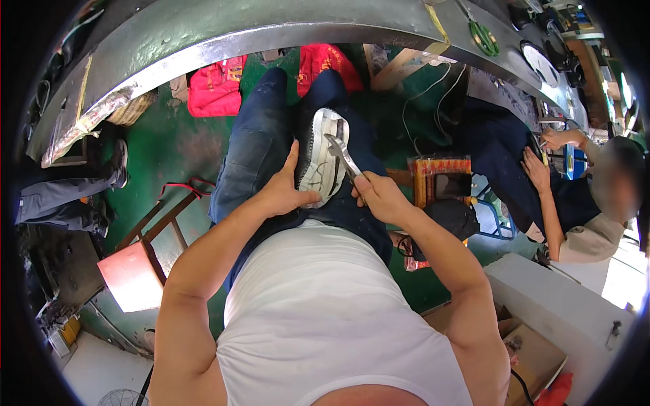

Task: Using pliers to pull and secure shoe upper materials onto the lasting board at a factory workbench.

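A shoe (323, 159) lies bottom up on my lap, its pale underside facing me and a dark, notched edge along its left side. My left hand (288, 189) grips it at the near end, thumb over the underside and a finger stretched along the left side. In my right hand (379, 196) is a steel tool that looks like lasting pincers (346, 157); its curved head rests over the middle of the underside. My fingers hide the lower part of its handles.
A metal-edged workbench (271, 37) curves across the far side, with green-handled scissors (483, 39) at its right. Red bags (215, 88) lie beneath it. A pink-topped stool (132, 274) stands left. At right sits a co-worker (575, 183); a cardboard box (531, 355) is behind.
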The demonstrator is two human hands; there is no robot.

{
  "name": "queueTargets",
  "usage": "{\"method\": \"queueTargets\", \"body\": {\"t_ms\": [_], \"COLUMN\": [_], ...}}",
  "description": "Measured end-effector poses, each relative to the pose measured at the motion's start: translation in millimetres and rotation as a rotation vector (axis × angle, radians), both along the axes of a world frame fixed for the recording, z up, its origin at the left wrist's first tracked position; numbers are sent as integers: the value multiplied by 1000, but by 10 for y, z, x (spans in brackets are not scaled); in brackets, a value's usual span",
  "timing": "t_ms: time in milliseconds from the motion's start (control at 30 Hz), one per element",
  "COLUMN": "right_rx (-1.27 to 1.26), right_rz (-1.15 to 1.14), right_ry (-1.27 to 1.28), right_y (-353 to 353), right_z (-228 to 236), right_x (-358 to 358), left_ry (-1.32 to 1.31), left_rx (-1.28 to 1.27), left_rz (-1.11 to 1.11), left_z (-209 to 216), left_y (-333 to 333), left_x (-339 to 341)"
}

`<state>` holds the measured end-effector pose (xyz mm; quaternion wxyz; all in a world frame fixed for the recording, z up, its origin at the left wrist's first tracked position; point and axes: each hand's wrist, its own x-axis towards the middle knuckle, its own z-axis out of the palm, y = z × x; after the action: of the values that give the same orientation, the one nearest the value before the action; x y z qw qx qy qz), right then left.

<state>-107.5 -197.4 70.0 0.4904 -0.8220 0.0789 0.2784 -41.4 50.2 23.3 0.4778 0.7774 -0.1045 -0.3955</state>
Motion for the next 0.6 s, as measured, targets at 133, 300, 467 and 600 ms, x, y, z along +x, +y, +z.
{"method": "queueTargets", "body": {"t_ms": [133,300,467,600], "right_rx": [84,-260,-33,120], "right_rz": [-24,290,55,-112], "right_ry": [-167,59,-38,-279], "right_y": [39,74,-37,238], "right_z": [-29,122,106,-155], "right_x": [14,226,108,84], "left_ry": [26,-74,-264,-299], "left_rx": [-9,131,33,-16], "left_rz": [-11,6,70,71], "left_z": [-23,63,423,522], "left_y": [-18,-1,97,97], "left_x": [58,60,328,522]}}
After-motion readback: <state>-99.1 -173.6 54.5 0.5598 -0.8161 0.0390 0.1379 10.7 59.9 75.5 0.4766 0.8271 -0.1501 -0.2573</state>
